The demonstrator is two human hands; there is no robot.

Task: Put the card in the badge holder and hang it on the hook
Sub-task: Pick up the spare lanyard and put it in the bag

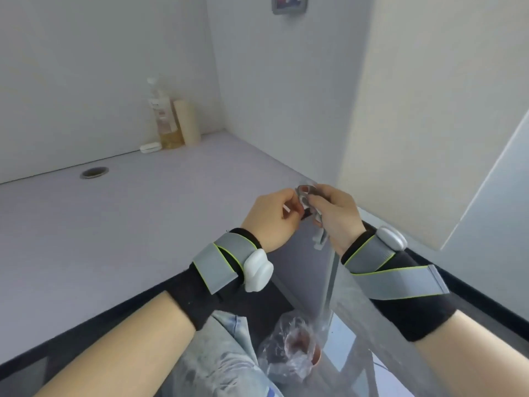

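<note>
Just right of the frame's centre, both hands meet over the near edge of the pale grey desk [143, 224]. The right hand [335, 213] is closed around a small grey metal-and-plastic clip piece [307, 196], which appears to be the top of the badge holder's strap. The left hand [272, 216] pinches at the same piece with thumb and fingertips, and a thin white sliver shows between its fingers.

From the clip, a narrow translucent grey strap or sleeve [329, 282] hangs almost straight down toward the lower centre-right of the frame. Its long axis runs vertically, with the top end in the hands and the bottom end near a crumpled clear plastic bag [289, 356]. Whether the card is already inside cannot be told, and no hook is clearly visible.

The likely risk is the small clip slipping from such a fine two-handed pinch. The hanging part could also swing or twist, and the card could slide out if it is loose.
</note>
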